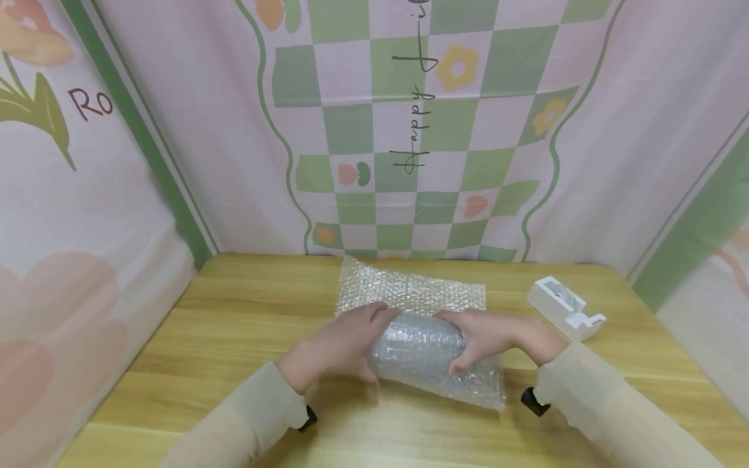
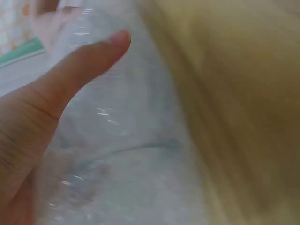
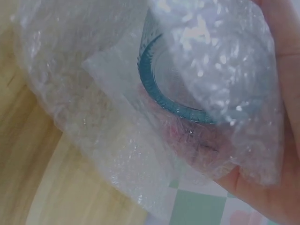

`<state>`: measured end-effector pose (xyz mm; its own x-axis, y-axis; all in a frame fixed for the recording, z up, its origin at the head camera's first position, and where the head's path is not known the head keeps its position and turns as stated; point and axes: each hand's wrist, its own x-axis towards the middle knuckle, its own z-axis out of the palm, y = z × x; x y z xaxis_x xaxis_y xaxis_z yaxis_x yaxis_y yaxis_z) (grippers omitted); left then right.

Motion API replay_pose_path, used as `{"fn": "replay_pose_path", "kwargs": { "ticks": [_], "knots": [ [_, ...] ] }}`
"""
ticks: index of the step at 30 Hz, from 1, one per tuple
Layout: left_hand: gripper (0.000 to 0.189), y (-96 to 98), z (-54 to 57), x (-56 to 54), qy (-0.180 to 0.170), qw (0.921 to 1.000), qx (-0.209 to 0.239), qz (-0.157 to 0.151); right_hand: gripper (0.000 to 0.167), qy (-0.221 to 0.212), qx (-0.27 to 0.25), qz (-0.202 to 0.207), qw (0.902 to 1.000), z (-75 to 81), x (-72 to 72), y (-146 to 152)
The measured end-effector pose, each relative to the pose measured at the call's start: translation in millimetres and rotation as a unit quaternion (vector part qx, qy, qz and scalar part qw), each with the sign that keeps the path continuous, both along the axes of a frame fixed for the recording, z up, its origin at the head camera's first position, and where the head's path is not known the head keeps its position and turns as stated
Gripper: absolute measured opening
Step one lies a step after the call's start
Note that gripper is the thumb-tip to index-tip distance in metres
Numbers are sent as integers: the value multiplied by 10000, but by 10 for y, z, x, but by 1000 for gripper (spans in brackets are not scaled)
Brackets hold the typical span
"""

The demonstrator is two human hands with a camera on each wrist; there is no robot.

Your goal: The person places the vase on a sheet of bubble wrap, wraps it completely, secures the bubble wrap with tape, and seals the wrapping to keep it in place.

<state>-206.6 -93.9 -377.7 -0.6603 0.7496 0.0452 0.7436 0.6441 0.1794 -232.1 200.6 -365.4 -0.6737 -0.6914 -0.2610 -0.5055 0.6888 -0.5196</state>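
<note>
A sheet of bubble wrap [image 1: 409, 292] lies partly rolled near the middle of the table, with a loose flap stretching toward the back. Inside the roll is a clear glass [image 3: 173, 105] with a bluish, thick round end, which shows through the open end in the right wrist view. My left hand [image 1: 348, 341] grips the left end of the roll, its thumb along the near side. At the right end, my right hand [image 1: 482, 338] holds the roll with fingers over the top and thumb in front. Much of the glass is hidden under the wrap.
On the right of the wooden table [image 1: 246, 325] stands a white tape dispenser [image 1: 564, 309] with a clear roll in it. A patterned curtain [image 1: 398, 130] hangs close behind the table's back edge, and more fabric encloses both sides.
</note>
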Motion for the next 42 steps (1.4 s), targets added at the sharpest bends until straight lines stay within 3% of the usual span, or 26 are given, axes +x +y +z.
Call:
{"fn": "replay_pose_path", "kwargs": {
  "ticks": [10,17,20,22,25,28,32,37,42],
  "knots": [
    [127,-3,-143,-111,17,9995,318,-78,111,-122,157,-60,9998,48,-21,-9],
    [120,0,-183,-162,74,9991,391,-150,115,-241,-72,-76,9997,46,-29,34],
    [123,-5,-178,-167,-140,9990,423,-42,116,234,-273,45,9993,51,-17,56],
    [125,-14,-175,-169,-324,9983,489,54,114,917,-340,176,9951,63,3,63],
    [126,-34,-178,-173,-577,9965,571,217,106,1926,-410,275,9800,96,55,74],
    [126,-54,-195,-179,-703,9953,575,329,96,2544,-460,292,9656,116,119,84],
    [126,-66,-203,-183,-720,9951,585,334,85,3134,-601,353,9471,83,205,112],
    [126,-75,-189,-185,-781,9944,641,306,84,3743,-610,506,9239,-21,300,119],
    [127,-84,-204,-213,-812,9939,694,285,91,3719,-575,377,9257,-90,359,80]
  ]
}}
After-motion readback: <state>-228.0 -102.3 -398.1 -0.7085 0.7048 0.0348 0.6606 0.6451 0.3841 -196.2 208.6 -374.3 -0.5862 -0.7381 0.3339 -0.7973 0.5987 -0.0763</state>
